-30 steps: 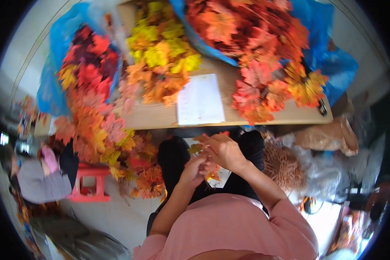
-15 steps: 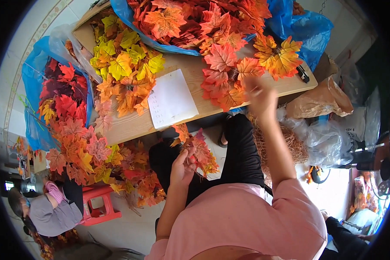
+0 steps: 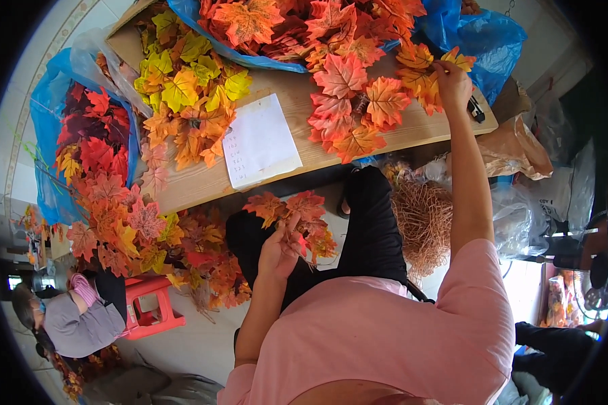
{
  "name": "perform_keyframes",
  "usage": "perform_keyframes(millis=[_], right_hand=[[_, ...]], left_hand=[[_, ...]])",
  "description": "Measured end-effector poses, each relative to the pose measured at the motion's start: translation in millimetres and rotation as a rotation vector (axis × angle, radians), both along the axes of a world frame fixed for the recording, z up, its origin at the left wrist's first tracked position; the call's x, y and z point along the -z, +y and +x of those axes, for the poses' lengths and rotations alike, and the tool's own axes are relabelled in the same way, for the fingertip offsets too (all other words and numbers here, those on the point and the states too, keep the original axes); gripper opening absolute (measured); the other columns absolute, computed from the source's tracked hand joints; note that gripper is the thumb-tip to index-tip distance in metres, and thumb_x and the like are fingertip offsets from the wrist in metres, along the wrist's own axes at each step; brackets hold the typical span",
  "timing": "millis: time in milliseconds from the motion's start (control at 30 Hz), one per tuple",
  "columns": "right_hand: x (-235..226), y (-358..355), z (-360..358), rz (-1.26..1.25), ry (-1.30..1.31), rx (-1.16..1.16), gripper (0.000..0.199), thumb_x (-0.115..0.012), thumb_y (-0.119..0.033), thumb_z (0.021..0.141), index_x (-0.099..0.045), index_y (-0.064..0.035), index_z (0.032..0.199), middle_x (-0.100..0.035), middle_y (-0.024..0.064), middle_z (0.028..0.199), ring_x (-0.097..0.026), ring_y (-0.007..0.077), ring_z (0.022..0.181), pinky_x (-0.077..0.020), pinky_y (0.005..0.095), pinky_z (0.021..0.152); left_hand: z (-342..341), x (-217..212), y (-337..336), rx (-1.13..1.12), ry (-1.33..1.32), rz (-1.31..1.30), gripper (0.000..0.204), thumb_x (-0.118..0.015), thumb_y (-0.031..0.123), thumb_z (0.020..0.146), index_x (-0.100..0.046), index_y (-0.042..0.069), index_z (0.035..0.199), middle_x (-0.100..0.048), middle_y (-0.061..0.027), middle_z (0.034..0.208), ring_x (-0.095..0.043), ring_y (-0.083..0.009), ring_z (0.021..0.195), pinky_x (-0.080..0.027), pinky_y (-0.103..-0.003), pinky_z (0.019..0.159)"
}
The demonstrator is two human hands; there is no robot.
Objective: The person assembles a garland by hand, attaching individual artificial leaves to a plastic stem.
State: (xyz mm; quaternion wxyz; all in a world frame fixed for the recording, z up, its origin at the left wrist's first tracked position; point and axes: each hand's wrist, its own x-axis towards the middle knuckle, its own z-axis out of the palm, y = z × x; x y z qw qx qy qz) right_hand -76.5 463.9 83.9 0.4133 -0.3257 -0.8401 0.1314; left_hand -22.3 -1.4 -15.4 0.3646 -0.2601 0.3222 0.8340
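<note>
In front of my lap, my left hand (image 3: 277,252) is closed around the stem of a spray of artificial maple leaves (image 3: 307,208) in orange and red. My right arm reaches far out to the table's right side. There my right hand (image 3: 455,86) pinches a bunch of yellow-orange artificial maple leaves (image 3: 419,79); its fingertips are partly lost among them. Just left of that bunch, pink-red and orange leaves (image 3: 341,75) lie on the wooden table (image 3: 199,187). A white sheet of paper (image 3: 262,142) with handwriting rests near the front edge.
Blue bags of leaves (image 3: 44,142) flank the table. Yellow leaves (image 3: 180,90) fill the back left. A black cutter (image 3: 477,110) lies by the right edge. Brown stems (image 3: 422,216) hang below it. A person (image 3: 84,324) sits near a red stool (image 3: 154,307) at left.
My right hand has moved right and away from me, from above the orange leaves to the yellow-orange bunch. My left hand keeps its spray, which has turned and spread slightly.
</note>
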Motion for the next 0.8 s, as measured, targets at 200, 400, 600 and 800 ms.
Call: perform_keyframes(millis=[200,400,600,800], right_hand=[[-3,41,4,-0.024,0.104,-0.108,0.021,-0.065,-0.027,0.076,-0.068,-0.0091,0.086,-0.065,0.0106,0.073,-0.064,0.024,0.069,-0.0478,0.0328,0.062],[-56,-10,28,0.134,0.043,-0.315,0.021,-0.061,-0.024,0.082,-0.066,-0.0078,0.095,-0.066,0.0081,0.08,-0.061,0.0121,0.072,-0.047,0.0252,0.067],[-88,-179,107,0.116,-0.271,-0.469,0.014,-0.06,-0.01,0.082,-0.065,-0.0048,0.094,-0.063,-0.0007,0.077,-0.049,0.005,0.061,-0.0389,0.0198,0.055],[-8,-281,106,-0.231,-0.42,-0.991,0.008,-0.065,-0.005,0.071,-0.063,-0.0041,0.078,-0.057,0.0093,0.072,-0.058,0.0266,0.07,-0.046,0.0334,0.063]], left_hand=[[2,-4,-1,-0.03,-0.061,0.021,0.012,-0.051,0.02,0.088,-0.058,0.01,0.087,-0.063,-0.0075,0.104,-0.059,-0.011,0.059,-0.043,-0.021,0.047],[-2,2,-9,-0.076,-0.008,0.087,0.011,-0.054,0.02,0.086,-0.06,0.011,0.088,-0.062,-0.0061,0.107,-0.058,-0.0093,0.06,-0.042,-0.019,0.048],[-15,-6,-10,-0.075,0.096,0.043,0.011,-0.056,0.021,0.085,-0.059,0.011,0.087,-0.065,-0.0036,0.092,-0.056,-0.0095,0.065,-0.039,-0.021,0.049],[-8,-9,-5,-0.082,0.211,-0.057,0.012,-0.056,0.02,0.085,-0.057,0.009,0.089,-0.064,-0.0044,0.087,-0.053,-0.0088,0.062,-0.037,-0.02,0.047]])
